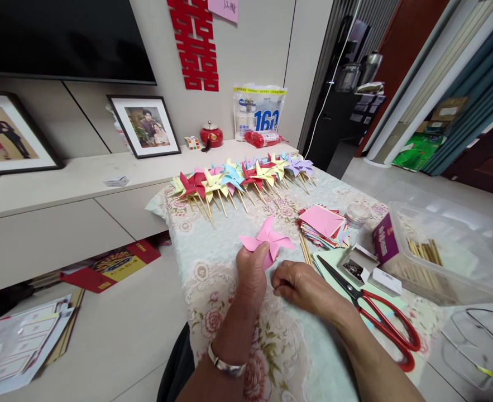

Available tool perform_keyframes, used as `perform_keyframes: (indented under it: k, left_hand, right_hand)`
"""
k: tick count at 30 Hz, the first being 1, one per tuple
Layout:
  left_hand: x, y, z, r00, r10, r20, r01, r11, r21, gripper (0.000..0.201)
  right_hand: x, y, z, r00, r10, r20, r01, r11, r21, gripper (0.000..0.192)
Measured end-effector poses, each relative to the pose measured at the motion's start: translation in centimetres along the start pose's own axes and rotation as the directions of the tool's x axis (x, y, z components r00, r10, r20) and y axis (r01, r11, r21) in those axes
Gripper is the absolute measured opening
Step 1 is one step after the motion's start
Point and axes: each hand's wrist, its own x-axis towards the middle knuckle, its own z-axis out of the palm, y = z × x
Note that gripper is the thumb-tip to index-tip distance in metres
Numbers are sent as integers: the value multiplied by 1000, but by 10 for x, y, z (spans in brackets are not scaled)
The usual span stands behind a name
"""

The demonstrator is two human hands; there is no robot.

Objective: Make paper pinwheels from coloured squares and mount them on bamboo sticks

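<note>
A pink paper pinwheel point(273, 237) is pinched in my left hand point(252, 268), its thumb pressed on the folded centre. No stick shows on this pinwheel. My right hand point(298, 283) is just to its right, low over the flowered tablecloth, with its fingers curled together; whatever may be in them is hidden. Past that hand lie a few thin wooden sticks point(305, 249) and a stack of coloured paper squares point(323, 224). Red-handled scissors point(380, 318) rest on pale green paper, by an opened small box point(357, 264) of dark metal pieces.
Rows of finished pinwheels on sticks point(229, 180) lie along the table's far side. At the right stand a clear plastic bin point(451, 262) holding sticks and a round clear container point(358, 215). A low cabinet point(79, 192) runs behind, carrying framed photos point(146, 127).
</note>
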Motion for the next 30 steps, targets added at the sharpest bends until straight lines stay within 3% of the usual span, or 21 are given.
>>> perform_keyframes:
  k: [21,30]
  left_hand:
    - [-5,7,5,999,-33,-13,33,999,-16,19]
    - [-7,8,5,1000,-25,15,26,998,-59,20]
  right_hand:
    - [1,-16,-2,997,79,6,-78,992,-101,7]
    - [0,-11,-1,981,162,-108,-164,986,-13,11]
